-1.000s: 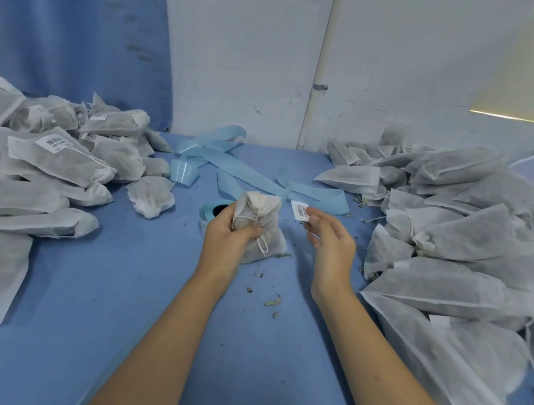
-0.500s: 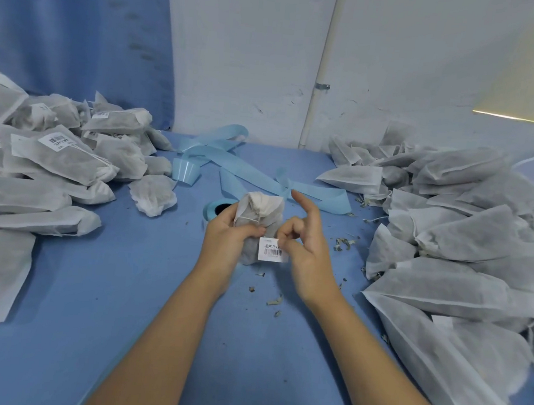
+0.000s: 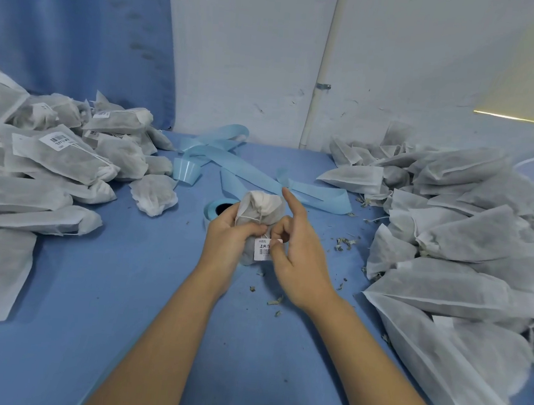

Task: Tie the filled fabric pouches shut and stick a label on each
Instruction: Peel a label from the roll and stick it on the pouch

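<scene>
In the centre of the frame the left hand (image 3: 232, 236) has its grip clamped round the neck of a tied fabric pouch (image 3: 260, 206), holding it upright; whether the base touches the desk (image 3: 105, 301) cannot be told. The right hand (image 3: 303, 257) has its grip closed on the right edge of the barcode label (image 3: 262, 250), pinching it against the pouch's lower front, index finger pointing up free. The step looks like seating the label. The fabric is soft and lumpy, so the left hand should brace from behind while the thumb rubs across to the loose edge without creasing it. Bare desk lies toward the bottom of the frame. The label roll (image 3: 216, 209) sits just behind the left hand. The labelled pile (image 3: 53, 157) at left, the likely drop spot, is well apart from the unlabelled pile (image 3: 466, 236) at right.
</scene>
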`<state>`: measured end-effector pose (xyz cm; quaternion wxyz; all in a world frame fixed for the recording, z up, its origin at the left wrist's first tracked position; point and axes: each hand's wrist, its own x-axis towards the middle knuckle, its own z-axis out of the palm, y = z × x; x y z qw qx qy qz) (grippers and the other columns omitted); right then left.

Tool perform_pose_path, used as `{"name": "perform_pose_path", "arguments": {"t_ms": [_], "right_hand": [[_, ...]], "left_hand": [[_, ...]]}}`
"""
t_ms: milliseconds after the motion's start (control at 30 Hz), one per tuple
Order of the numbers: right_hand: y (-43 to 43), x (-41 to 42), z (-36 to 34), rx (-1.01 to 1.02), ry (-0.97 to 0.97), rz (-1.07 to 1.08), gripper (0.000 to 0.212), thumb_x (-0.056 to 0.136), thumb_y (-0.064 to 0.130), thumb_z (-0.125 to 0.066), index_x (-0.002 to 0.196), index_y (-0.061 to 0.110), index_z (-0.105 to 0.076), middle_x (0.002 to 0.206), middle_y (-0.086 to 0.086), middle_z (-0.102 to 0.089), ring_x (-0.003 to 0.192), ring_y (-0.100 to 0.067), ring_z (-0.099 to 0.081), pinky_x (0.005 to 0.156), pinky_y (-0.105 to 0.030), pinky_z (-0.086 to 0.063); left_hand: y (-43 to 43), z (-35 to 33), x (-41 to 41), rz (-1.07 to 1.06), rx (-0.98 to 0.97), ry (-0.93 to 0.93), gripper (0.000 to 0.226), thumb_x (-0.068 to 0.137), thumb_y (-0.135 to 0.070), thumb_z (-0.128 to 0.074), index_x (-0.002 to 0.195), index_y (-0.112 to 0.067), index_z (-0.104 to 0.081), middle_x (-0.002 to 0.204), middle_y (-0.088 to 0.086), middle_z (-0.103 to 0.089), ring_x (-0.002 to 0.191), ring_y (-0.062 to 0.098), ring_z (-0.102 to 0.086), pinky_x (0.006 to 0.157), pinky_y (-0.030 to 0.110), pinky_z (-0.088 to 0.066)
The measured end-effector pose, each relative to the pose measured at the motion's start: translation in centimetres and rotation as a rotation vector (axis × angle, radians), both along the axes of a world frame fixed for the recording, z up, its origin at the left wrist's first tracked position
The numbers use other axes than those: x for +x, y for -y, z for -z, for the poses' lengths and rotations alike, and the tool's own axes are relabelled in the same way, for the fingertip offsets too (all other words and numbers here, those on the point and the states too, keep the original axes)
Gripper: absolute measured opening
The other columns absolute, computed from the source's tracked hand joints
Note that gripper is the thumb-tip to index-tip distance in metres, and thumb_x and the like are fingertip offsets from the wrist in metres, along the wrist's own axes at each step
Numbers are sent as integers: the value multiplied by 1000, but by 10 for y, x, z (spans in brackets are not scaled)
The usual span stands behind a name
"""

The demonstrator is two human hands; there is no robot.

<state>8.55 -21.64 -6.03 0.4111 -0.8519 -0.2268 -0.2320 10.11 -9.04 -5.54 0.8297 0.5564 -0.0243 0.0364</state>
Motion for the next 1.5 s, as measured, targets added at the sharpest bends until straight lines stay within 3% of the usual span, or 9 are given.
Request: {"name": "perform_pose_path", "arguments": {"t_ms": [133, 500, 633, 733, 867, 1033, 1167, 1367, 1500], "right_hand": [[-1, -2, 1, -90, 86, 70, 78, 85, 27, -55, 146, 33, -7, 82, 20, -42, 78, -6, -44, 77, -24, -34], [-6, -3, 0, 8, 51, 167, 93, 80, 35, -70, 151, 14, -13, 104, 11, -47, 90, -10, -50, 83, -37, -44], [-8, -4, -1, 210, -108, 141, 97, 76, 30, -78, 149, 24, -14, 120, 10, -47, 105, -10, -51, 92, -37, -46], [-9, -5, -4, 511, -324, 6, 82, 78, 18, -78, 137, 38, -25, 99, -4, -63, 87, -11, -65, 76, -26, -52], [-9, -1, -10, 829, -397, -32, 69, 80, 8, -76, 135, 25, -38, 100, -2, -67, 89, -13, -70, 77, -24, -56], [-7, -1, -18, 990, -451, 1, 62, 78, 12, -79, 131, 14, -48, 98, 0, -72, 85, -12, -72, 69, -22, -56], [-8, -3, -21, 963, -433, 29, 38, 77, 14, -79, 110, 6, -62, 80, 8, -70, 62, 1, -64, 54, -12, -47], [-12, -3, -24, 944, -504, -11, 18, 81, 22, -75, 87, 10, -63, 68, 1, -60, 53, -7, -46, 50, -19, -40], [-15, -3, -21, 1079, -573, -92, 19, 90, 27, -64, 92, 8, -67, 76, -2, -68, 59, -9, -58, 56, -20, -47]], "left_hand": [[1, 0, 0, 4, -15, 8, 25, 81, 1, -63, 93, -19, -70, 83, 1, -74, 74, 14, -69, 63, 23, -54], [-1, -3, -1, -3, -109, 33, 13, 87, -7, -62, 95, -15, -69, 83, 3, -74, 74, 15, -71, 61, 23, -55], [-3, -2, 0, -14, -119, 24, 13, 86, -10, -64, 92, -18, -71, 84, 3, -74, 75, 16, -71, 63, 25, -55], [-1, -2, 0, 36, -142, 50, 16, 84, -22, -68, 100, -20, -70, 95, 5, -73, 85, 19, -70, 69, 29, -56], [5, -3, -1, 79, -48, 68, 38, 77, -44, -72, 105, -20, -68, 102, 4, -73, 96, 19, -70, 78, 29, -55], [12, -3, -7, 43, 141, 73, 47, 76, -56, -61, 96, -14, -66, 88, 0, -75, 81, 16, -72, 59, 22, -54], [15, -6, -8, 13, 258, 64, 64, 82, -64, -45, 98, -4, -57, 63, 2, -64, 45, 17, -55, 38, 22, -37], [20, -6, -10, -20, 272, 86, 66, 84, -65, -38, 90, -1, -54, 44, -4, -44, 38, 12, -38, 38, 22, -30], [21, -6, -11, -39, 169, 115, 44, 99, -44, -39, 82, -8, -58, 43, -4, -41, 36, 8, -33, 35, 18, -29]]}}
